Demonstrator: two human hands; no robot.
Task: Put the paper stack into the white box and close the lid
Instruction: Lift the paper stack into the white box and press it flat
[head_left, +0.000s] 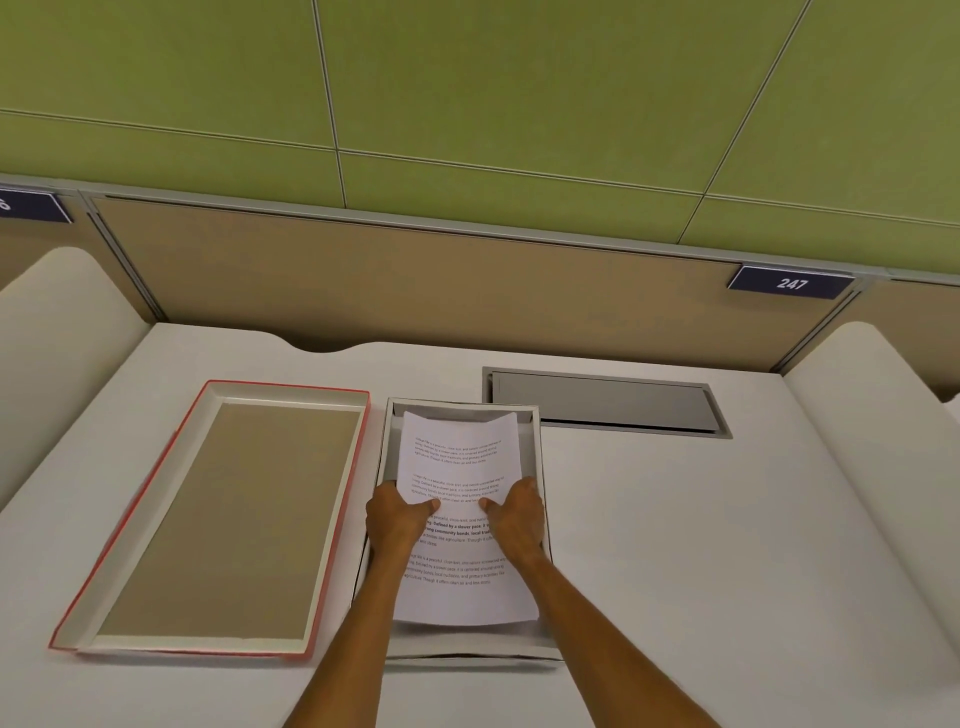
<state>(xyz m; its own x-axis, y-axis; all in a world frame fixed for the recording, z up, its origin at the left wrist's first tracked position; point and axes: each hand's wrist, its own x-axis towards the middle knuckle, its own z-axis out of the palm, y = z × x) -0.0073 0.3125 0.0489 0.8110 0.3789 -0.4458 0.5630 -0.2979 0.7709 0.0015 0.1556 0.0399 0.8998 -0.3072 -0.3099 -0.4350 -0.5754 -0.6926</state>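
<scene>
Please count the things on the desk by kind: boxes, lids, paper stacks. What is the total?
Box: 1
Lid: 1
Paper stack: 1
Total: 3

Both forearms are cut off by the lower edge. The fingers of the left hand (397, 514) and right hand (517, 514) lie hidden beneath the paper stack (460, 519); only the thumbs show. The sheets conceal the floor of the white box (387, 441). Printed text is too small to read. A dark sign (31, 207) is cropped at left.
</scene>
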